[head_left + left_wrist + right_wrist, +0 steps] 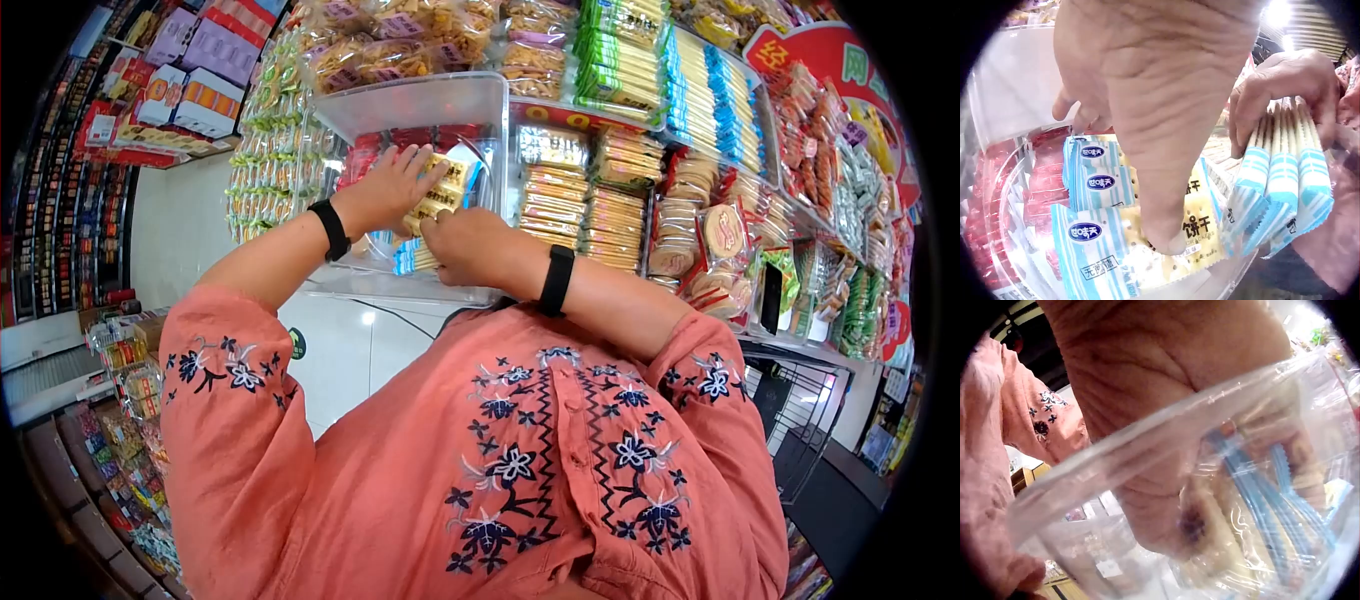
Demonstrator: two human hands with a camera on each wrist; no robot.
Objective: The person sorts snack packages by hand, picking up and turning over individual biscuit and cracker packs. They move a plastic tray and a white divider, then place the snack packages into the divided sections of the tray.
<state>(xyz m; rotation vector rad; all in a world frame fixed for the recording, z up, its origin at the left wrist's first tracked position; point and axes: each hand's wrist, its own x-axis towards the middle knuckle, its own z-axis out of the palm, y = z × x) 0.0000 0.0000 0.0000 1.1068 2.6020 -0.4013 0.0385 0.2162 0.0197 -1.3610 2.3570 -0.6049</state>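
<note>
In the head view my left hand (385,190) reaches over blue-and-yellow cracker packets (455,180) inside a clear plastic bin. Its thumb presses on the front packet (1166,262) in the left wrist view, while its fingers extend beyond the row. Close beside it, my right hand (1294,78) grips several upright cracker packets (1285,181) from above, their striped ends hanging down. A curved, clear container rim (1141,434) crosses in front of the right hand in the right wrist view, and more blue wrapper edges show through the plastic.
Red-wrapped packets (1050,165) lie behind the round container in the clear bin (415,95). Stacked biscuit packets (555,200) fill the compartment on the right. Bagged snacks (400,50) stand behind. A black cable (395,312) hangs below the bin.
</note>
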